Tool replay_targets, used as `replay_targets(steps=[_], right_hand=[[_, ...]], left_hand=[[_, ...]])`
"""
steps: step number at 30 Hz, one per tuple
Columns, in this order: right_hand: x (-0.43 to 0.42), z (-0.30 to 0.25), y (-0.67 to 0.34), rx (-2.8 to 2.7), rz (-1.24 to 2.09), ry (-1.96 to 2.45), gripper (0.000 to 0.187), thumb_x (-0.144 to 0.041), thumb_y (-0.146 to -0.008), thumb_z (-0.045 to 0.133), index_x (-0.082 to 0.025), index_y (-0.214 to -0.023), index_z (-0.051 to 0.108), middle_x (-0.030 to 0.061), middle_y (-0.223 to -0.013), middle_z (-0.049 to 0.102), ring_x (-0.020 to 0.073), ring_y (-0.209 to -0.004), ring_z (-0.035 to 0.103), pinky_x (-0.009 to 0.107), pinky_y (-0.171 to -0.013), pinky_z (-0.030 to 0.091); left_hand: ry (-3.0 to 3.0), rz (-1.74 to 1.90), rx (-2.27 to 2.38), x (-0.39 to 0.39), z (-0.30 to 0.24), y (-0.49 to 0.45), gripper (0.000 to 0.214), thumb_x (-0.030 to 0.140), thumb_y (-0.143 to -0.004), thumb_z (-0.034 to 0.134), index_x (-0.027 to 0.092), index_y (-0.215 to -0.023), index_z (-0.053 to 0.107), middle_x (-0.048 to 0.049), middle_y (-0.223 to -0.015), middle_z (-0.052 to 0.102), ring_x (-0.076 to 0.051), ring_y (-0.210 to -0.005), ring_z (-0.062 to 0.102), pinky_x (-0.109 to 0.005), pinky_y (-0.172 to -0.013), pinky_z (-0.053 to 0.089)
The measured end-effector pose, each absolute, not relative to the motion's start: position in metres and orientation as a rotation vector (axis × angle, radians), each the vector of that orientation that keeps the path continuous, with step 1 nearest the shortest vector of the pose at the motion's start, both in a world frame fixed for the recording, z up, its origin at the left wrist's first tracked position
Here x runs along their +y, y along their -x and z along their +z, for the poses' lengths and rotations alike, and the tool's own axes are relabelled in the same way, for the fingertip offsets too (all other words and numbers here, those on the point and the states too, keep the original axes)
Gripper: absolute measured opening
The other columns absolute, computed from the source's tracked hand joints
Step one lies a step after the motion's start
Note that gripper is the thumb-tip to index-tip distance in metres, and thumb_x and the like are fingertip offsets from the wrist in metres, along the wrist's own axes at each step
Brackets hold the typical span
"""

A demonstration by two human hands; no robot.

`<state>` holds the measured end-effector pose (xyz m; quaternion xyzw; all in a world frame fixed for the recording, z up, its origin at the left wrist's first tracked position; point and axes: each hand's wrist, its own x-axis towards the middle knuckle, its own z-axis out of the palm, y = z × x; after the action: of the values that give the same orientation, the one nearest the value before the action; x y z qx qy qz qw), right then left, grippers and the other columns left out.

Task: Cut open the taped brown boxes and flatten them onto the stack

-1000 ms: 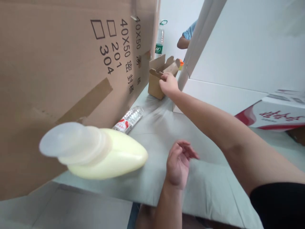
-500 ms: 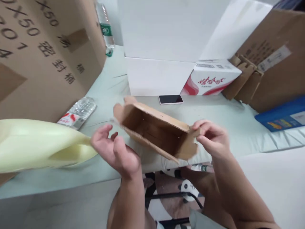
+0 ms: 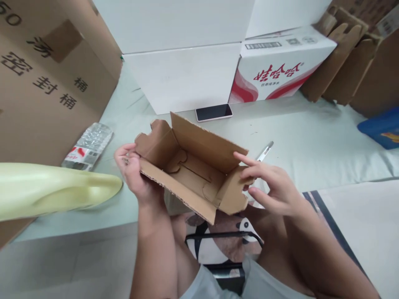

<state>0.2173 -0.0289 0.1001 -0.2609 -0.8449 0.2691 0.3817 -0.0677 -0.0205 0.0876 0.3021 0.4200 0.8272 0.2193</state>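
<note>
A small brown cardboard box (image 3: 205,141) is held tilted above the table's front edge, its top flaps spread and its inside facing me. Interlocking tabs show on its bottom. My left hand (image 3: 132,172) grips the left end, with the thumb near the front flap and the fingers partly hidden behind the end flap. At the other end, my right hand (image 3: 269,182) has its fingers spread. Its index fingertip touches the long far flap, and the other fingers lie against the right end flap.
A phone (image 3: 214,112) and a pen (image 3: 264,151) lie beyond the box. White cartons (image 3: 187,79) stand behind. To the left are a large carton (image 3: 52,104), a plastic bottle (image 3: 89,145) and a pale yellow object (image 3: 59,187). Folded cardboard (image 3: 346,62) and a blue package (image 3: 382,128) sit right.
My left hand has closed on the box's left end. My right hand has loosened its pinch and spread its fingers. The long flaps have opened outward, the box bottom now shows, and the view has shifted.
</note>
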Motion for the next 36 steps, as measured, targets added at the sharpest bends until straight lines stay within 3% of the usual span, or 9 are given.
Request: replay_targets(steps=[4,7,10,13,17,19,26,32,36], right_hand=[[-0.023,0.079,-0.211,-2.037,0.707,0.77,0.047,-0.014,-0.097,0.048,-0.029,-0.142,0.054,0.0102,-0.157,0.055,0.0272,-0.134,0.064,0.034,-0.077,0.062],[-0.018,0.062,-0.201,-1.951,0.666,0.83,0.059,-0.021,-0.098,0.057,-0.036,-0.154,0.043,0.0102,-0.154,0.055,0.0198,-0.094,0.073,0.033,-0.065,0.06],[-0.016,0.052,-0.193,-1.842,0.513,0.93,0.071,-0.033,-0.093,0.07,-0.04,-0.156,0.038,0.0106,-0.15,0.051,0.0127,-0.07,0.06,0.037,-0.066,0.06],[-0.016,0.049,-0.189,-1.723,0.444,1.034,0.085,-0.044,-0.087,0.076,-0.039,-0.159,0.031,0.0123,-0.152,0.045,0.0224,-0.1,0.064,0.042,-0.081,0.061],[-0.019,0.05,-0.188,-1.89,0.742,0.912,0.044,-0.041,-0.104,0.05,-0.033,-0.147,0.053,0.0101,-0.146,0.059,0.0281,-0.133,0.058,0.05,-0.11,0.052],[-0.021,0.052,-0.189,-1.923,0.868,0.809,0.041,-0.043,-0.107,0.041,-0.032,-0.14,0.062,0.0079,-0.151,0.056,0.0292,-0.141,0.053,0.051,-0.117,0.047],[-0.021,0.047,-0.186,-1.813,0.992,0.801,0.047,-0.056,-0.103,0.046,-0.029,-0.138,0.062,0.0095,-0.154,0.054,0.03,-0.144,0.051,0.052,-0.12,0.043],[-0.013,0.03,-0.183,-1.4,1.302,1.146,0.058,-0.069,-0.1,0.043,-0.022,-0.124,0.066,0.0133,-0.126,0.073,0.0279,-0.116,0.069,0.053,-0.109,0.05],[-0.024,0.047,-0.186,-1.503,1.497,0.766,0.059,-0.07,-0.098,0.048,-0.027,-0.137,0.061,0.0098,-0.146,0.064,0.0275,-0.138,0.058,0.05,-0.119,0.043]], left_hand=[[-0.972,2.239,1.195,-0.02,0.082,0.064,0.037,0.055,-0.083,0.056,0.021,-0.099,0.057,-0.0048,-0.084,0.069,-0.023,-0.088,0.066,-0.043,-0.094,0.049],[-1.142,2.163,1.336,-0.021,0.071,0.068,0.038,0.057,-0.091,0.042,0.022,-0.092,0.059,-0.0046,-0.078,0.064,-0.024,-0.092,0.067,-0.045,-0.105,0.048],[-1.254,2.073,1.448,-0.019,0.055,0.075,0.028,0.049,-0.089,0.057,0.023,-0.099,0.059,-0.0043,-0.088,0.062,-0.023,-0.1,0.065,-0.042,-0.105,0.049],[-1.375,2.028,1.53,-0.017,0.042,0.082,0.047,0.05,-0.086,0.068,0.024,-0.123,0.054,-0.0058,-0.108,0.062,-0.022,-0.104,0.064,-0.041,-0.104,0.05],[-1.646,1.944,1.667,-0.018,0.042,0.084,0.043,0.046,-0.093,0.064,0.026,-0.13,0.056,-0.0086,-0.129,0.058,-0.024,-0.122,0.061,-0.044,-0.112,0.047],[-1.792,1.86,1.706,-0.02,0.047,0.083,0.031,0.041,-0.097,0.057,0.025,-0.123,0.067,-0.0092,-0.132,0.058,-0.025,-0.126,0.06,-0.045,-0.115,0.046],[-1.876,1.655,1.695,-0.025,0.057,0.091,0.027,0.035,-0.094,0.061,0.024,-0.104,0.083,-0.0094,-0.125,0.065,-0.025,-0.12,0.064,-0.043,-0.113,0.049],[-1.256,1.81,1.796,-0.022,0.063,0.113,0.025,0.026,-0.084,0.06,0.021,-0.094,0.081,-0.0094,-0.119,0.067,-0.024,-0.123,0.06,-0.041,-0.119,0.043],[-1.074,1.755,1.734,-0.021,0.07,0.104,0.025,0.03,-0.087,0.056,0.019,-0.09,0.078,-0.0088,-0.114,0.071,-0.024,-0.125,0.058,-0.04,-0.119,0.041]])
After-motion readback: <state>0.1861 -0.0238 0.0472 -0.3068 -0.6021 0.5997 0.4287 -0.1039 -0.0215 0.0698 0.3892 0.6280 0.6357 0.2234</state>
